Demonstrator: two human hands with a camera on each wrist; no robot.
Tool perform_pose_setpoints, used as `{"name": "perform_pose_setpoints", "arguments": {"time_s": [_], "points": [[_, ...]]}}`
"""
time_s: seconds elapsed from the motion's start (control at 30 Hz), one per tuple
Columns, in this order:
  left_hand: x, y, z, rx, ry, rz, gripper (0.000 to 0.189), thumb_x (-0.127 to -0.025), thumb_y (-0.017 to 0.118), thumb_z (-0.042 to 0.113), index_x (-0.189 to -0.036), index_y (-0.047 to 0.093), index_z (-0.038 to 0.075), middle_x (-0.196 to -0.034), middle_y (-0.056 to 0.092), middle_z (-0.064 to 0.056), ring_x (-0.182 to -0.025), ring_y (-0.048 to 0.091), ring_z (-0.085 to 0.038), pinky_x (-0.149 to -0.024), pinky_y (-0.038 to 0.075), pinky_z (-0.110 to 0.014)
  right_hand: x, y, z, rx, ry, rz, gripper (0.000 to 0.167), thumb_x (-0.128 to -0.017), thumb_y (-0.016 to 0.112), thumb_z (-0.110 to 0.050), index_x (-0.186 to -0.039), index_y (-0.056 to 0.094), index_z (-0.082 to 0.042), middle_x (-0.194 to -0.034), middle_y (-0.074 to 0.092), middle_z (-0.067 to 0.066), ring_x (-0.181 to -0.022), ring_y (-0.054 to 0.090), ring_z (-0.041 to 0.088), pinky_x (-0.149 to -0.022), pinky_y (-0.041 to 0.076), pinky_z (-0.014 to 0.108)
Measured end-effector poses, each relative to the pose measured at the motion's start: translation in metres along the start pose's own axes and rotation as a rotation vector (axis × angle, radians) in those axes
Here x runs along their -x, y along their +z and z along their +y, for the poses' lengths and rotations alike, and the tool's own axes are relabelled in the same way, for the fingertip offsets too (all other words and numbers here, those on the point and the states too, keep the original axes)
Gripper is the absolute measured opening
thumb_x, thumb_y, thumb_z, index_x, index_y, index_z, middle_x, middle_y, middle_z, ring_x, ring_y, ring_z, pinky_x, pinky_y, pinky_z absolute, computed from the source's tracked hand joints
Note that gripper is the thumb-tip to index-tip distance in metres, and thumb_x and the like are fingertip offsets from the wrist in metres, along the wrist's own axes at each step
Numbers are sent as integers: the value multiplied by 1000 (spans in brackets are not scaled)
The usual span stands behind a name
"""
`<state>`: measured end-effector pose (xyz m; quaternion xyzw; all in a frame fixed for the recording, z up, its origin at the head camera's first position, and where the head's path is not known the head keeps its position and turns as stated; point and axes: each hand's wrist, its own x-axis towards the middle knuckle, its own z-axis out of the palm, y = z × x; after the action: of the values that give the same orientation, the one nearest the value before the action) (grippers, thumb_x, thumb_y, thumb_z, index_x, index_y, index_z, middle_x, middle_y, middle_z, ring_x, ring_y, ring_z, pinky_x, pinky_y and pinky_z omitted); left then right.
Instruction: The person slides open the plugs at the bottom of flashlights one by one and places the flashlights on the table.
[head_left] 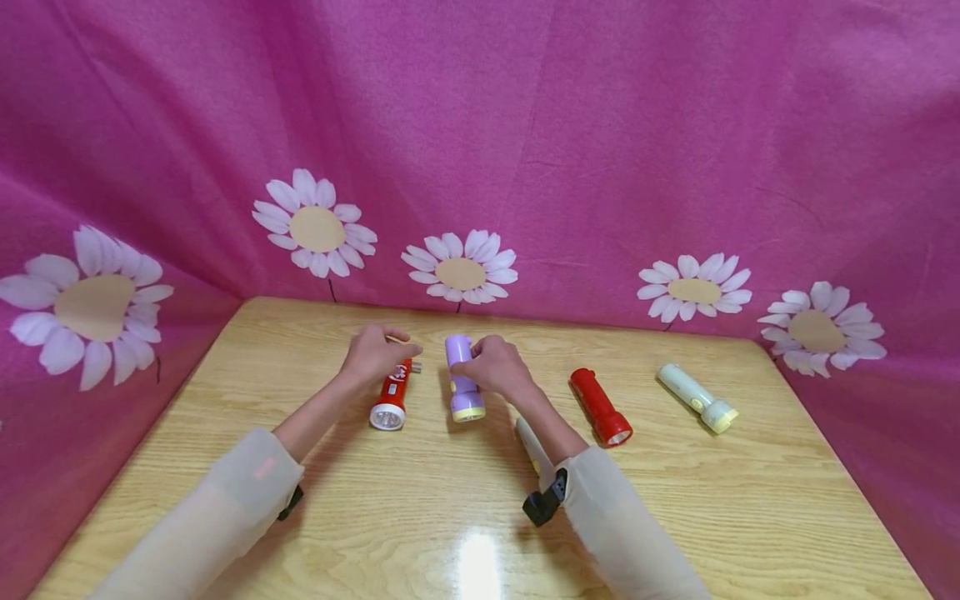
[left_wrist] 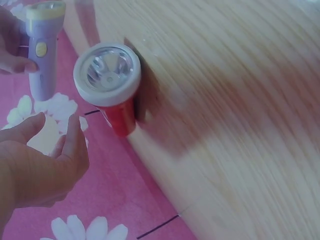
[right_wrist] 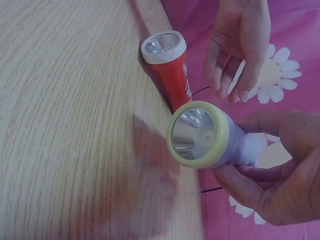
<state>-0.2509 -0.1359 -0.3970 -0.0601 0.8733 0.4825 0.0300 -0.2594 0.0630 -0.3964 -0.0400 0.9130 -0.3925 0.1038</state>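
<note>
We are noting a pink daisy-printed cloth [head_left: 600,158] hanging behind the counter [head_left: 795,517], apparently serving as a backdrop. Both hands are working apart. The right hand [head_left: 501,367] is pinching the purple flashlight [head_left: 467,398] between thumb and fingers by its barrel, likely for keeping the lens [right_wrist: 194,134] uncovered; we cannot tell whether it is touching the counter. The left hand [head_left: 372,357] is showing nothing in its grasp, thumb and fingers standing apart near the tail of the red-and-white flashlight [head_left: 393,392]. The plain red flashlight [head_left: 597,404] and the pale green flashlight [head_left: 692,393] are lying farther right, well apart, seemingly spaced for easy reach. A pale flashlight [head_left: 532,446] is lying partly hidden by the right forearm [head_left: 551,425]. Beside the red-and-white tail, a small silvery piece [head_left: 416,367] is showing; we are leaving it unidentified. The yellow switch [left_wrist: 41,48] is sitting clear of the right thumb.
</note>
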Motion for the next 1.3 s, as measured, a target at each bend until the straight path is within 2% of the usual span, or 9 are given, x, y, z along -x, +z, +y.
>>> {"name": "perform_pose_setpoints", "arguments": {"time_s": [0.17, 0.27, 0.43, 0.63, 0.9, 1.3], "points": [[2, 6, 4, 62, 29, -26, 40, -87, 76, 21, -119, 67, -3, -99, 70, -18, -81, 64, -23, -65, 50, -26, 1, -1, -1, 24, -21, 22, 35, -81, 81, -22, -101, 68, 3, -86, 67, 11, -72, 67, 21, -59, 57, 27], [2, 8, 6, 130, 23, -57, 42, -88, 75, 18, -122, 64, -4, -102, 71, -22, -78, 68, -25, -68, 56, -29, 1, -1, -1, 25, -21, 26, 35, -81, 81, -23, -101, 68, 3, -86, 67, 11, -71, 67, 21, -59, 56, 27], [3, 13, 9, 237, -16, -85, 47, -90, 75, 16, -129, 59, -3, -107, 70, -22, -93, 68, -36, -82, 59, -41, 2, 0, -3, 10, -31, 26, 35, -81, 81, -23, -102, 68, 3, -87, 67, 12, -70, 68, 21, -59, 57, 28], [4, 16, 13, 273, -22, -107, 47, -91, 74, 15, -130, 57, -5, -110, 69, -23, -106, 64, -42, -88, 56, -46, 4, 0, -3, 8, -52, 34, 36, -81, 81, -22, -103, 68, 2, -86, 67, 10, -68, 67, 20, -58, 56, 28], [5, 19, 17, 294, -20, -131, 47, -92, 72, 15, -130, 56, -7, -112, 68, -25, -107, 64, -42, -87, 57, -45, 7, -2, -7, -8, -87, 40, 32, -81, 80, -23, -101, 69, 0, -84, 69, 7, -68, 66, 18, -58, 55, 28], [8, 23, 19, 356, -69, -179, 45, -92, 71, 13, -129, 56, -6, -115, 66, -24, -110, 62, -41, -92, 54, -47, 10, 1, -9, 45, -86, 41, 34, -81, 80, -26, -102, 67, -1, -86, 70, 8, -77, 66, 20, -61, 52, 29]]}}
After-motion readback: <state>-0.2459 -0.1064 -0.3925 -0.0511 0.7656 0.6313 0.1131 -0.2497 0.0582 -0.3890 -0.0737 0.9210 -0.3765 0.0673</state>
